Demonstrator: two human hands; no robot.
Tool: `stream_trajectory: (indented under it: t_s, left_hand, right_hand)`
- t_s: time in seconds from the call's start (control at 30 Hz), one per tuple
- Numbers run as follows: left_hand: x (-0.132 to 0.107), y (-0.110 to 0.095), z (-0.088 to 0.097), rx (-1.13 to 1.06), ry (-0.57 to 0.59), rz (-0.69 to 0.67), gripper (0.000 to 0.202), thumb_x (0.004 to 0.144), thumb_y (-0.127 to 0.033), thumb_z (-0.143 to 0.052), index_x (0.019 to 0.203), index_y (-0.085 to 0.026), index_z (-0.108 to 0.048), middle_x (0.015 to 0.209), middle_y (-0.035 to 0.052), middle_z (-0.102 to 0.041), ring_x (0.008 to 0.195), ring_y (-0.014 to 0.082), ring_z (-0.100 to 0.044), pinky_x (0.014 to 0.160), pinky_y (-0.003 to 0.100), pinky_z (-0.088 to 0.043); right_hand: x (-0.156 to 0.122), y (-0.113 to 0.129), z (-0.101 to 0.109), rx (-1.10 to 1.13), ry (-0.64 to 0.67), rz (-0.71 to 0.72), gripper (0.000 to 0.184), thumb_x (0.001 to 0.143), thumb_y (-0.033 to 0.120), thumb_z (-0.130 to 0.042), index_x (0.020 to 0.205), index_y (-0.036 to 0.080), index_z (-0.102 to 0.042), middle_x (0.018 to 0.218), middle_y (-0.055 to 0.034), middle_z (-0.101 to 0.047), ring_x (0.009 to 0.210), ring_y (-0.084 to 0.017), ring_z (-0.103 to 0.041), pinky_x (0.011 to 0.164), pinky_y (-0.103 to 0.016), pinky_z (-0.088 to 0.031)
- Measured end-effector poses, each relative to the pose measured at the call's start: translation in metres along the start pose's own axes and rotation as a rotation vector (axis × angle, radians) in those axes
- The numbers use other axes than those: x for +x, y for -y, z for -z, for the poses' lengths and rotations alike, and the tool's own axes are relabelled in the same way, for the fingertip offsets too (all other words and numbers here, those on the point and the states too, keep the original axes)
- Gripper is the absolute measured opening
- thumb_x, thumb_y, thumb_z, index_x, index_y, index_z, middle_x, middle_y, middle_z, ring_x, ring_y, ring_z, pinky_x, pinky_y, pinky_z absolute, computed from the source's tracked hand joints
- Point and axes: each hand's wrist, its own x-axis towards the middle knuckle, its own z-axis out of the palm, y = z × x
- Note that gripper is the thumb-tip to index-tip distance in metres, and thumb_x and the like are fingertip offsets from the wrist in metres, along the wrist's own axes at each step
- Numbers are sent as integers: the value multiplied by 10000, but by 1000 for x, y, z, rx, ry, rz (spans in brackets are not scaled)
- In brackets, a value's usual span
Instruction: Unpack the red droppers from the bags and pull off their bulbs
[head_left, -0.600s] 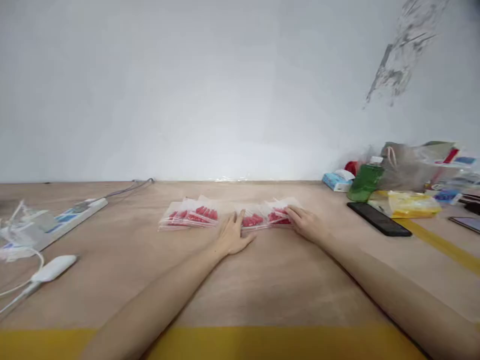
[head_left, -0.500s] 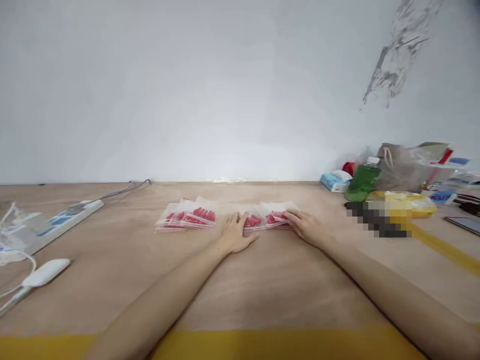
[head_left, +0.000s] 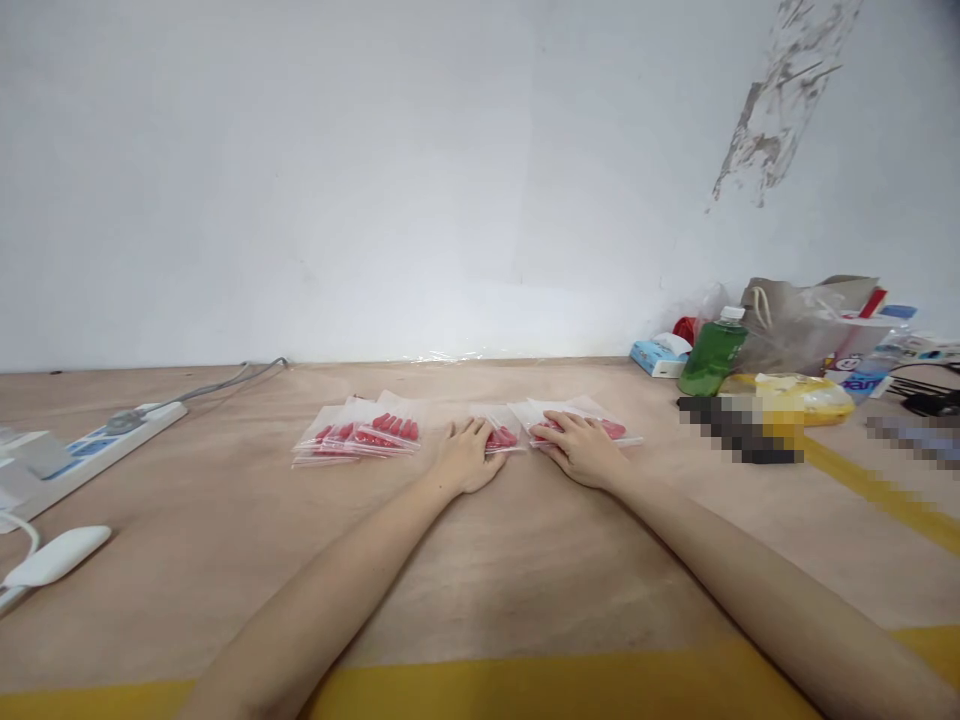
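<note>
On the counter (head_left: 525, 580), small bags lie in a row before the wall (head_left: 375, 200). The left pile (head_left: 360, 435) sits at the left end of the row, apart from the hands. The left hand (head_left: 465, 458) rests flat on the middle bag (head_left: 501, 437). Just to its right, the right hand (head_left: 581, 450) lies flat on the right pile (head_left: 611, 430). Far to the left a power strip (head_left: 97, 445) lies, with a charger (head_left: 56, 555) before it. At the right a bottle (head_left: 709, 355) stands between a tissue pack (head_left: 656, 355) and a sack (head_left: 802, 325); a packet (head_left: 802, 395) lies before the sack.

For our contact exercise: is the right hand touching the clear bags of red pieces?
Touching. Head view: the right hand lies flat on the clear bags, no gap.
</note>
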Motion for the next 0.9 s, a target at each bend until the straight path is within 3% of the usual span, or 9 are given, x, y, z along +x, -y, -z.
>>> stream_trajectory:
  t_s: [0.17,0.27,0.37,0.43,0.5,0.63,0.77,0.9]
  left_hand:
    - [-18,33,13,79,22,28,508,813,-584,-350,1120,-198,-473,1223,108,-507,1207,304,-362,1002,600,-78]
    - [-26,52,18,44,61,53,559,801,-619,-337,1174,-216,-443,1279,98,-467,1202,296,-381,1008,594,-101]
    - [-31,60,20,14,46,65,561,806,-589,-367,1227,-222,-412,1326,92,-421,1210,289,-381,1021,572,-139]
    - [-32,59,20,6,-17,56,557,806,-536,-416,1258,-212,-392,1348,101,-391,1232,291,-354,1023,560,-174]
    - [-30,56,18,-26,-67,25,519,811,-460,-449,1257,-197,-409,1337,109,-402,1219,275,-378,1015,498,-266]
    - [-21,53,10,-148,-63,-101,353,857,-311,-402,1162,-186,-529,1201,80,-539,1118,205,-492,971,352,-385]
    - [-14,53,4,-220,-94,-185,367,844,-259,-433,1194,-175,-502,1223,85,-519,1128,202,-480,979,355,-383]
    - [-17,51,8,-245,-195,-163,354,789,-241,-514,1137,-175,-529,1151,95,-539,1073,213,-500,933,362,-412]
  right_hand:
    - [-10,-28,-11,19,-3,-133,324,891,395,-319,1140,339,-518,1260,-70,-459,1056,-257,-477,770,-409,-420]
    - [-19,-41,-13,42,-3,-171,333,889,403,-311,1129,324,-529,1256,-83,-457,1050,-264,-484,778,-433,-416]
    - [-23,-40,-9,-2,-72,-151,370,864,440,-355,1188,322,-486,1286,-98,-428,1133,-311,-415,856,-547,-327]
    - [-21,-31,-3,-35,-161,-95,432,827,460,-421,1223,291,-460,1288,-110,-425,1180,-327,-359,917,-592,-221]
    - [-13,-15,2,-9,-223,-7,440,800,456,-469,1184,243,-496,1241,-117,-464,1158,-299,-383,957,-550,-188]
    - [14,24,2,126,-194,170,294,798,360,-492,1027,198,-579,1085,-101,-547,1006,-224,-482,849,-375,-334]
    - [44,52,-10,170,-172,188,307,781,297,-520,1059,173,-562,1012,-91,-574,897,-191,-518,768,-308,-353]
    - [53,55,-22,185,-126,189,211,855,217,-424,938,183,-615,848,-55,-615,809,-148,-540,728,-280,-327]
